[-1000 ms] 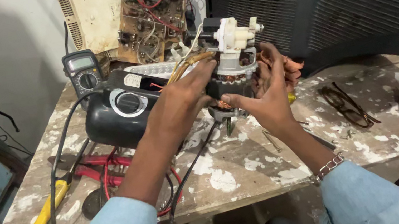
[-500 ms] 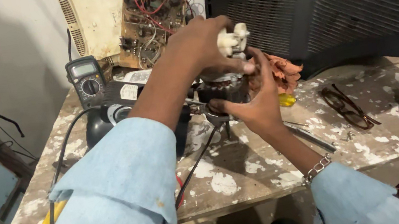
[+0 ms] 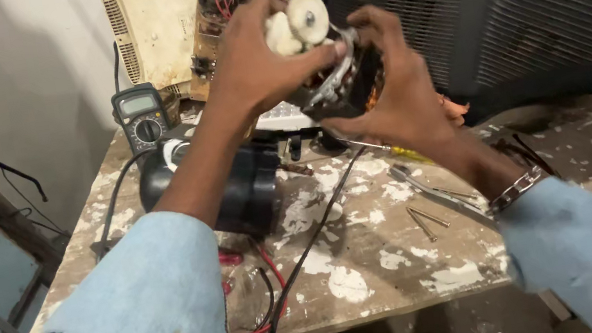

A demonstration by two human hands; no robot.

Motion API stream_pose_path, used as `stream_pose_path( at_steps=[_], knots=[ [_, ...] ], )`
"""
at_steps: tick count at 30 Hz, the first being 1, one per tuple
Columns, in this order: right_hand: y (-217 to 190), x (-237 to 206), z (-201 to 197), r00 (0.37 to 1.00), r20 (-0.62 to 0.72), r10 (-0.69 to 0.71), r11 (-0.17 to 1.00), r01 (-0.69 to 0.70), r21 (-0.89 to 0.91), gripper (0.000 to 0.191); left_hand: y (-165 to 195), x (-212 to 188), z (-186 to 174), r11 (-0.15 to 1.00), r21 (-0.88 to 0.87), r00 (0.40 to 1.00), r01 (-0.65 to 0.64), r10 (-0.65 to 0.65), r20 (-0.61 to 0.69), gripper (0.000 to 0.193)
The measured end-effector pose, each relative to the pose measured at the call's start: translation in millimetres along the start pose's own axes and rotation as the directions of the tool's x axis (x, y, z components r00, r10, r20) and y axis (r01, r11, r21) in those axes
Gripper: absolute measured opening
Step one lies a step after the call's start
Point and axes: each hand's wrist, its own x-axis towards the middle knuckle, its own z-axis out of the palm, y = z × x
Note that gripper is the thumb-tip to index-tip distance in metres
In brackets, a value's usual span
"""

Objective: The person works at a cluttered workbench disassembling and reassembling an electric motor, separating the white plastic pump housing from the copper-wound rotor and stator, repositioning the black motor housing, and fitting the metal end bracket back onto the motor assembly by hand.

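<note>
Both hands hold a small electric motor up in front of me, above the paint-spattered workbench. My left hand grips its top, fingers by the white plastic gear. My right hand cups the dark motor body from the right and below, and a metal bracelet circles that wrist. A black cable hangs from the motor down across the bench. Both sleeves are light blue.
On the bench lie a black rounded appliance housing, a multimeter, a yellow-handled screwdriver, long screws and red leads. A circuit board leans on a cream casing behind. A dark louvred unit stands at the right.
Both hands have lifted the motor from just above the bench up toward the camera and turned it. My left arm now crosses over the black housing.
</note>
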Motion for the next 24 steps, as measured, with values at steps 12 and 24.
stream_pose_path(
  at_steps=[12, 24],
  knots=[
    [-44.6, 68.4, -78.5, 0.930, 0.019, -0.368, 0.898, 0.361, -0.250, 0.106, 57.4, 9.4, -23.7, 0.822, -0.569, 0.951, 0.008, -0.182, -0.250, 0.041],
    [-55.2, 73.0, -126.3, 0.949, 0.135, -0.285, 0.810, 0.314, -0.496, 0.093, 85.8, -3.1, 2.1, 0.683, -0.712, 0.933, -0.166, -0.126, -0.338, 0.038]
  ],
)
